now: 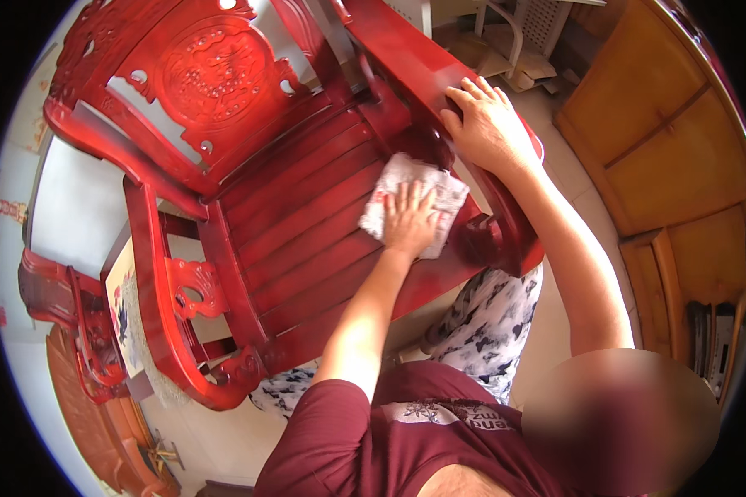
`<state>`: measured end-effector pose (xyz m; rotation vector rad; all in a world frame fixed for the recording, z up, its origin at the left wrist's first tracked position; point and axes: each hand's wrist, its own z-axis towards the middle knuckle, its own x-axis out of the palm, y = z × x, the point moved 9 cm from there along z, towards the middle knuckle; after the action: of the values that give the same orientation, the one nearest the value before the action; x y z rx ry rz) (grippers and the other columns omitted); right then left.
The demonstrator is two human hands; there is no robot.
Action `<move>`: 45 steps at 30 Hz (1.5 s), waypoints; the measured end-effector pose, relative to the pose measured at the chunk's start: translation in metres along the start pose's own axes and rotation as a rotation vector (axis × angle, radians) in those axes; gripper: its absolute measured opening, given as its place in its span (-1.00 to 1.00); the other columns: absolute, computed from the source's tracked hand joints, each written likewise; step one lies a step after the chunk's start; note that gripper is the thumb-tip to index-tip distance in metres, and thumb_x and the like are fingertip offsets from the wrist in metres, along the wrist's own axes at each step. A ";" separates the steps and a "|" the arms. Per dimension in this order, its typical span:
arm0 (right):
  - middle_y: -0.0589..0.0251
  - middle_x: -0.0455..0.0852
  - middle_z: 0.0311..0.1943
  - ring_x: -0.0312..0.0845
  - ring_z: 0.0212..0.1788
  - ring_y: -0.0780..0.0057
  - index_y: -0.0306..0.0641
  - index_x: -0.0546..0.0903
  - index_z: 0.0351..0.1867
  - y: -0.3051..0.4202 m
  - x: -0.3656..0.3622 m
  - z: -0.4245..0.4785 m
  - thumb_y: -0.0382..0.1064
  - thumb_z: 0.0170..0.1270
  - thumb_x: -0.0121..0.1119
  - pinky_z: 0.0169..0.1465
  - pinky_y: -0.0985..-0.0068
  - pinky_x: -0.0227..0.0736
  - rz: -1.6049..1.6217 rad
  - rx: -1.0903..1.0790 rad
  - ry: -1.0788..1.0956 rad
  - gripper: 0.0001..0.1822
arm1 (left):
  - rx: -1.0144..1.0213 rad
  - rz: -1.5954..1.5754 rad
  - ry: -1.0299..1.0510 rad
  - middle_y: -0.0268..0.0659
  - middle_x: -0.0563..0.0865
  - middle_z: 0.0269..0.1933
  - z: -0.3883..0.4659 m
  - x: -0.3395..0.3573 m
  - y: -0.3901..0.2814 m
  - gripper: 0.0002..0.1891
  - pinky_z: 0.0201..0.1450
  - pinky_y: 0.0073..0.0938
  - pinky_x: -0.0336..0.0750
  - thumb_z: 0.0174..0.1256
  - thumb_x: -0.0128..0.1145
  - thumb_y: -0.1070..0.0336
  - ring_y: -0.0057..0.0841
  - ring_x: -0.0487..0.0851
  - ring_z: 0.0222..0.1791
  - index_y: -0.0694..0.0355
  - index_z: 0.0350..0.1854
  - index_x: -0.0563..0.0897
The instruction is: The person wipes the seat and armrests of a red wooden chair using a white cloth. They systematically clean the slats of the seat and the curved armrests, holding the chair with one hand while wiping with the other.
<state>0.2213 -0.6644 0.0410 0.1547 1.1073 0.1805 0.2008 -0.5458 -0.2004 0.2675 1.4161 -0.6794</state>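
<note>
A red lacquered wooden armchair (311,186) with a slatted seat and a carved backrest (211,77) stands in front of me. My left hand (410,220) lies flat with spread fingers on a pale, patterned cloth (388,177). The cloth is spread over the right part of the seat, near the armrest support, and reaches past my hand on all sides. Higher up, my right hand (488,130) rests palm down on the chair's right armrest (404,53), fingers slightly apart and nothing in them. The left armrest (155,292) is to the left of both hands.
Brown wooden cabinets (646,118) line the right side. White metal racks (538,25) and cardboard (478,56) are behind the chair. On the left are another red carved chair (93,329) and a brown leather sofa (87,410). Pale floor tiles (205,441) show below.
</note>
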 end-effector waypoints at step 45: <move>-0.01 0.67 -0.07 0.54 0.05 0.07 -0.37 0.64 -0.09 -0.002 0.000 0.003 -0.22 0.27 0.00 0.18 0.32 0.38 0.051 -0.118 -0.060 -0.68 | -0.809 0.278 -0.137 -0.07 0.22 0.47 -0.356 -0.102 0.232 -0.40 0.51 -0.05 -0.17 0.40 -0.12 -0.09 -0.10 0.04 0.51 0.03 0.42 0.30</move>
<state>0.2239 -0.6667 0.0418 0.0825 1.0304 0.2838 0.0438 -0.1380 -0.2118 -0.2164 1.3775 0.1277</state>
